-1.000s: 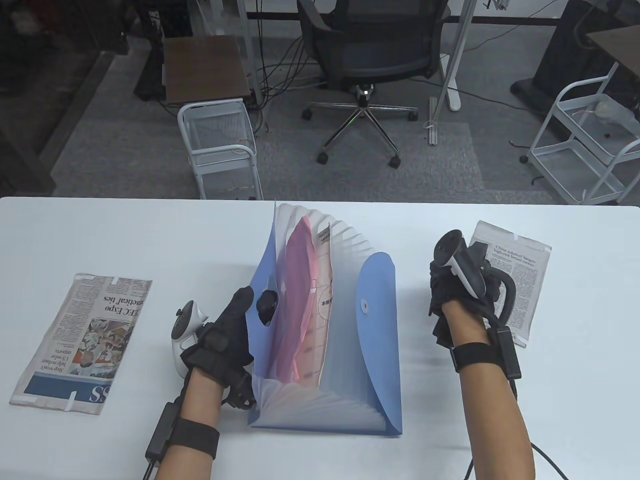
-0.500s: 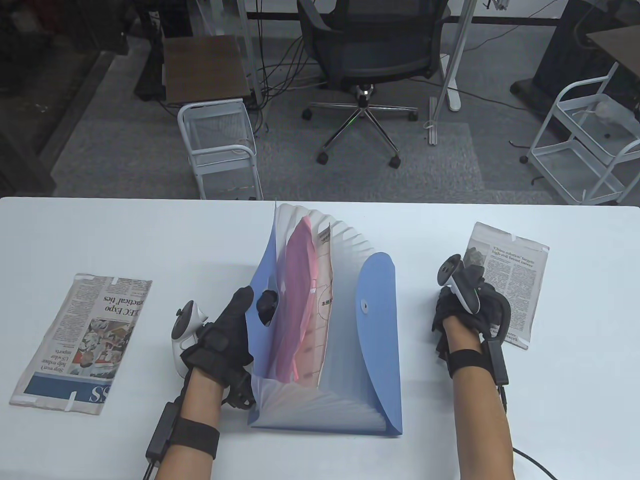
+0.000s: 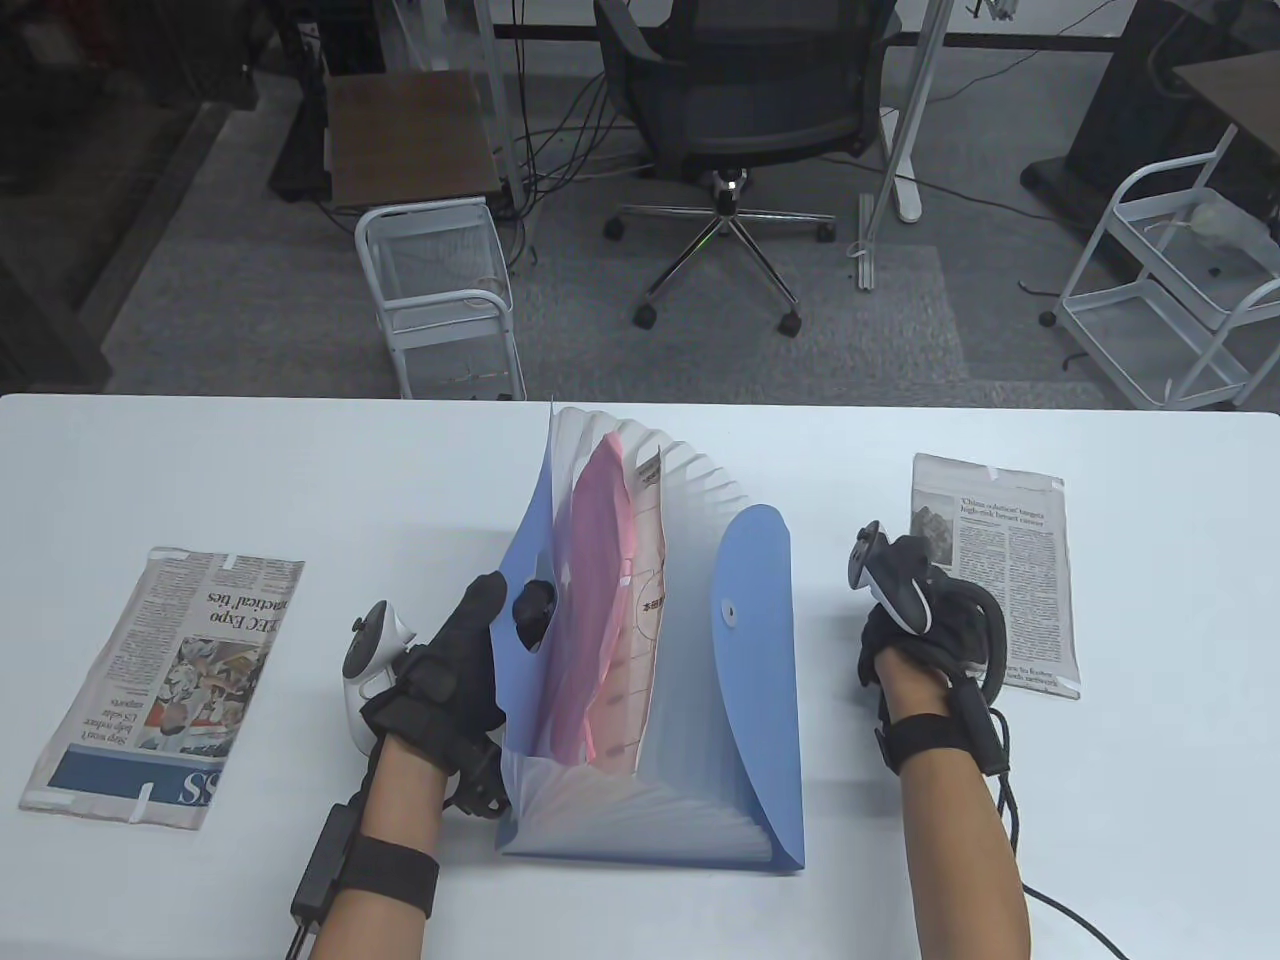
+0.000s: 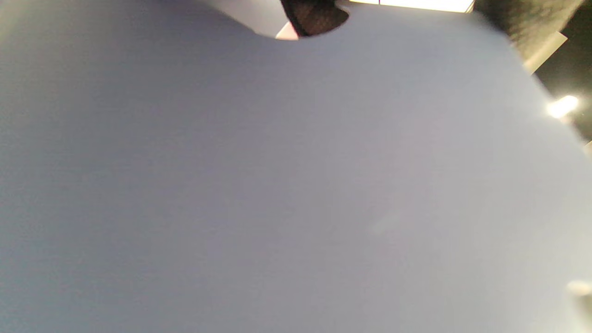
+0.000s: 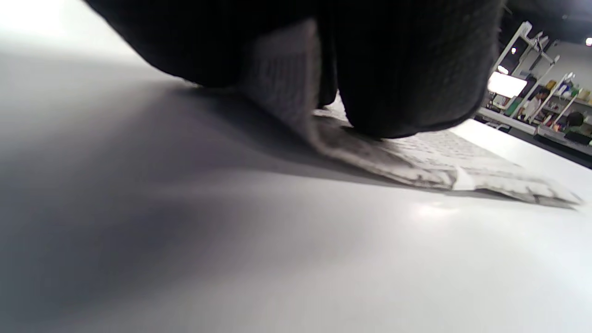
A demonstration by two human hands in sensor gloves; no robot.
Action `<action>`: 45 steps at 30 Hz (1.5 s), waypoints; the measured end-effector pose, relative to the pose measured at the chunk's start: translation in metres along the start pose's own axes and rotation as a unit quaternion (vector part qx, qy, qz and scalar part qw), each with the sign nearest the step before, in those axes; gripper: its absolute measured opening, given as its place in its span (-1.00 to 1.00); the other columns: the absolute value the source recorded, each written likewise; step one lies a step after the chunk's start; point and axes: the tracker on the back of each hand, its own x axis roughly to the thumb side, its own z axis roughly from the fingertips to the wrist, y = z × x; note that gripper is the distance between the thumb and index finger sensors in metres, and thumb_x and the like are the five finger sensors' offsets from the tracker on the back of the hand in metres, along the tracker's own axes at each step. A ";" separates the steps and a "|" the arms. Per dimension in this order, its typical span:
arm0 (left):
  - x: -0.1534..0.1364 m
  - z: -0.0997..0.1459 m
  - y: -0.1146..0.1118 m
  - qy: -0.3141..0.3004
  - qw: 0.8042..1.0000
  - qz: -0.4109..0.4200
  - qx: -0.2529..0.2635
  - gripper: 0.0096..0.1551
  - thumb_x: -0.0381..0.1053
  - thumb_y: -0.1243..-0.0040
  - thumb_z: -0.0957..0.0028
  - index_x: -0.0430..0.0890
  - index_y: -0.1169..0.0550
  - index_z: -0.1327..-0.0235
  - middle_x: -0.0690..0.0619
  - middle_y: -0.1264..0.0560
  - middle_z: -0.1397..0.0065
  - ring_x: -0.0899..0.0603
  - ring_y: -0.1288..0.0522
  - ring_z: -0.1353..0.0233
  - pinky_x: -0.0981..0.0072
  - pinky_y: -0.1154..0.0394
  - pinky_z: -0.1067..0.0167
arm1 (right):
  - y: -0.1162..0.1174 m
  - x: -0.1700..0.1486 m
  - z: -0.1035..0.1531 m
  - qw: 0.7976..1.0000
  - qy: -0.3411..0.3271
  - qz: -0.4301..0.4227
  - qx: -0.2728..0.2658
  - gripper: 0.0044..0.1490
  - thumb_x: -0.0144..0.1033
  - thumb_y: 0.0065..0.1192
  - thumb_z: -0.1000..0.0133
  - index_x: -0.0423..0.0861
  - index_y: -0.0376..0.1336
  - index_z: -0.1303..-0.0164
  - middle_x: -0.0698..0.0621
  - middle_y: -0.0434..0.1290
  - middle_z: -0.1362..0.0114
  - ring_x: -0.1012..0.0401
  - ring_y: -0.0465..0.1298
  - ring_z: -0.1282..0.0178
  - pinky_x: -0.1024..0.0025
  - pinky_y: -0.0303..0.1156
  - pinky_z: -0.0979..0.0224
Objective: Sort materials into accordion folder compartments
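A blue accordion folder (image 3: 745, 700) stands fanned open at the table's middle, with a pink sheet (image 3: 600, 540) and a printed paper (image 3: 650, 600) in its left pockets. My left hand (image 3: 510, 605) grips the folder's left cover, thumb in its notch. That cover (image 4: 296, 185) fills the left wrist view. A folded newspaper (image 3: 1010, 560) lies to the right. My right hand (image 3: 900, 590) pinches its near left edge. In the right wrist view my fingers (image 5: 407, 69) hold the paper's edge (image 5: 416, 157) lifted off the table. A second folded newspaper (image 3: 170, 680) lies at the left.
The white table (image 3: 300, 470) ends just behind the folder. Beyond it on the floor are an office chair (image 3: 740, 110), a white wire cart (image 3: 440, 290) and another cart (image 3: 1170, 290) at the far right.
My right hand has drawn back toward me and to the left, dragging the right newspaper with it and turning it straighter. The left hand and folder have not moved.
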 end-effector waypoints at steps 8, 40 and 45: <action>0.000 0.000 0.001 -0.004 1.000 0.010 -0.002 -0.09 0.55 -0.01 -0.34 -0.21 -0.31 -0.46 -0.47 0.41 -0.72 -0.64 0.47 -0.54 -0.50 0.26 -0.25 | -0.035 -0.031 0.017 0.988 -0.052 -0.142 -0.002 -0.52 -0.17 0.32 -0.23 -0.13 0.27 -0.26 -0.22 0.57 -0.28 -0.12 0.74 -0.05 0.15 0.75 0.06; -0.002 0.004 0.007 -0.019 0.999 0.036 -0.007 -0.10 0.54 0.06 -0.37 -0.22 -0.29 -0.48 -0.47 0.43 -0.72 -0.63 0.49 -0.54 -0.49 0.29 -0.26 | -0.194 -0.136 0.167 0.617 -0.397 -0.667 0.127 -0.38 -0.37 0.32 -0.26 -0.23 0.20 -0.50 -0.21 0.58 -0.30 -0.06 0.79 0.15 0.30 0.78 0.25; -0.002 0.004 0.007 -0.018 0.999 0.035 -0.007 -0.10 0.54 0.07 -0.37 -0.22 -0.29 -0.48 -0.47 0.44 -0.72 -0.63 0.49 -0.54 -0.49 0.29 -0.25 | -0.191 -0.128 0.174 0.619 -0.413 -0.653 0.140 -0.38 -0.37 0.32 -0.27 -0.24 0.20 -0.50 -0.21 0.58 -0.30 -0.06 0.79 0.16 0.30 0.78 0.25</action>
